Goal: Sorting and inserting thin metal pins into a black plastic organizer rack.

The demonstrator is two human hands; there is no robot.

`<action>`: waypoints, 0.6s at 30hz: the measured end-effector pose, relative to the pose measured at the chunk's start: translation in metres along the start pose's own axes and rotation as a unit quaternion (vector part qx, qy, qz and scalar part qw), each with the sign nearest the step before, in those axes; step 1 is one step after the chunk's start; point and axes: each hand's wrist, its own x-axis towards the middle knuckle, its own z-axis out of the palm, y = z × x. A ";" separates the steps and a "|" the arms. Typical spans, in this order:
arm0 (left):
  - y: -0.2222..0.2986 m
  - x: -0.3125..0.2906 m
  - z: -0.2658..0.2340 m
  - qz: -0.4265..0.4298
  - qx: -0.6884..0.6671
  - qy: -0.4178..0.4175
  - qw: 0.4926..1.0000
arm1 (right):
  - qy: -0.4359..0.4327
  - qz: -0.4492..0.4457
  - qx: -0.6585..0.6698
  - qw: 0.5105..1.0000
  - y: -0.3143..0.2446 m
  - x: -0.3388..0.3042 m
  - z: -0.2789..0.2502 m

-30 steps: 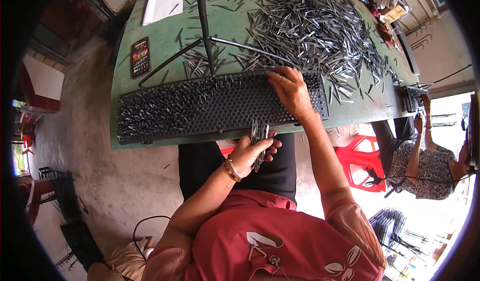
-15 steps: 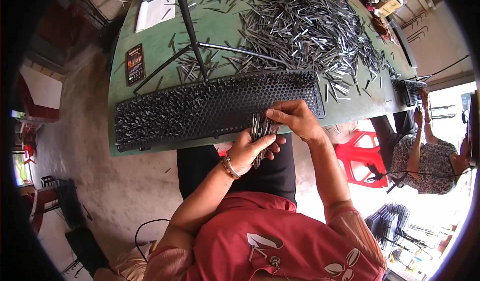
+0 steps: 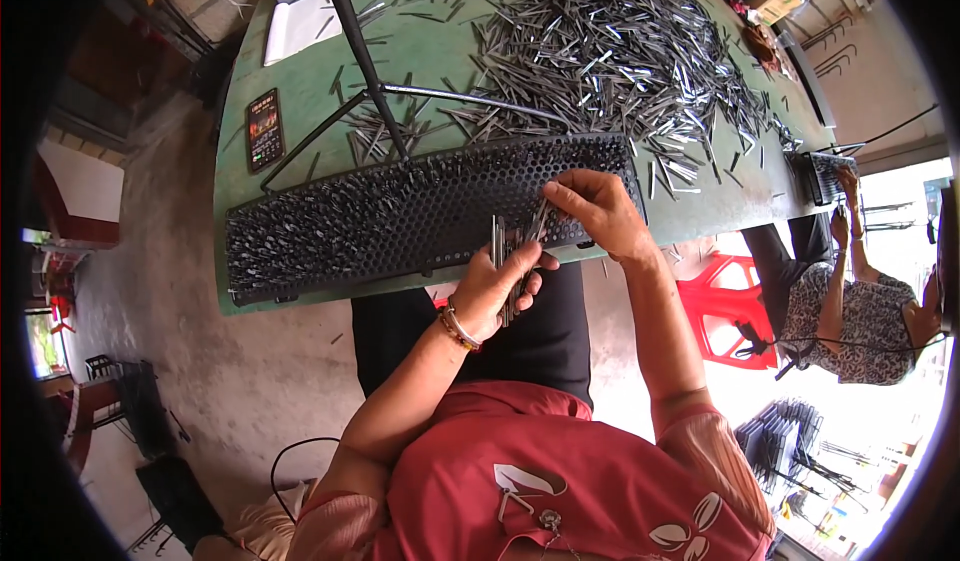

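A long black perforated rack (image 3: 400, 216) lies along the near edge of a green table (image 3: 430, 61), its left part filled with thin metal rods. My left hand (image 3: 497, 286) grips a bundle of metal rods (image 3: 507, 251) upright just below the rack's near edge. My right hand (image 3: 598, 213) rests over the rack's right part and pinches one rod from the top of that bundle. A large pile of loose metal rods (image 3: 620, 51) covers the far right of the table.
A black metal stand (image 3: 365, 61) rises from the table's middle. A small dark card (image 3: 265, 129) and a white sheet (image 3: 300, 23) lie at the far left. Another person (image 3: 850, 301) sits at right beside a red plastic stool (image 3: 730, 316). The concrete floor (image 3: 200, 361) lies below.
My right hand has come back from the far right of the rack to the bundle in my left hand and now pinches a rod there. The left hand has stayed almost still.
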 end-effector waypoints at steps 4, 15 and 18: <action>-0.001 0.001 0.000 -0.024 -0.052 0.039 0.998 | -0.013 0.003 0.014 1.000 0.000 0.001 0.003; -0.008 -0.003 0.000 0.030 -0.050 0.068 0.996 | -0.043 0.057 0.144 0.987 0.007 -0.002 0.009; -0.012 -0.001 -0.004 0.016 -0.054 0.104 0.993 | -0.007 0.041 0.149 0.988 0.007 -0.001 0.009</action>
